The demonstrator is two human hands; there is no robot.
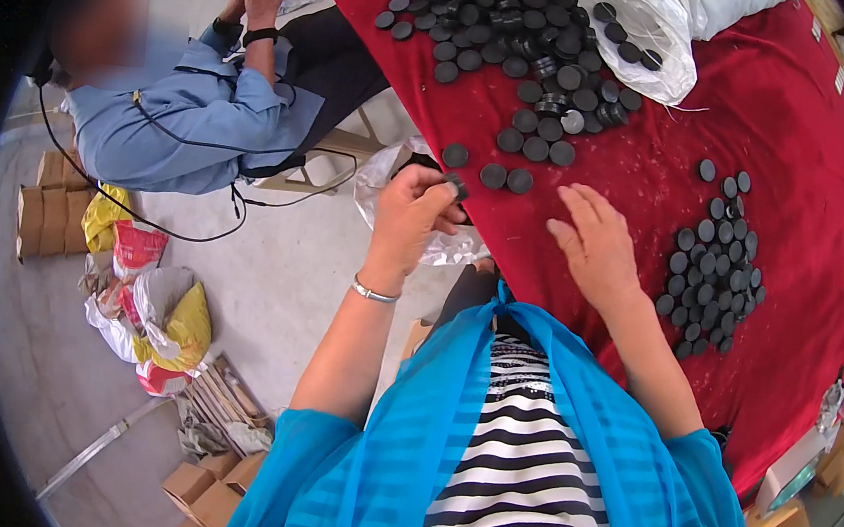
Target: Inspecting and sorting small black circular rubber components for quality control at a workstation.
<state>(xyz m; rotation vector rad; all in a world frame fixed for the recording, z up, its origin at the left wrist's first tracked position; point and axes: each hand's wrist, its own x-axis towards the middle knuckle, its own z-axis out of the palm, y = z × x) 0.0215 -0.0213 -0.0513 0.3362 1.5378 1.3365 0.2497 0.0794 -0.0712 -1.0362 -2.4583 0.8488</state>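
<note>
Between the thumb and fingers of my left hand [414,218] is a round black disc [457,187], held just off the edge of the red-covered table [564,246]. My right hand [593,240] hovers over the cloth with its fingers apart and nothing in them. Three loose discs lie near my hands, one of them the black cap-like disc [493,176]. Beyond them spreads a large heap of black discs [523,31], some stacked on their sides. A smaller pile of discs [710,279] lies to the right of my right hand.
A white plastic bag [650,63] with a few discs on it lies at the far side. Beside the table's left edge hangs a clear plastic bag [379,184]. A person in a blue shirt [193,123] sits at left. Sacks [172,307] and cardboard boxes [49,221] stand on the floor.
</note>
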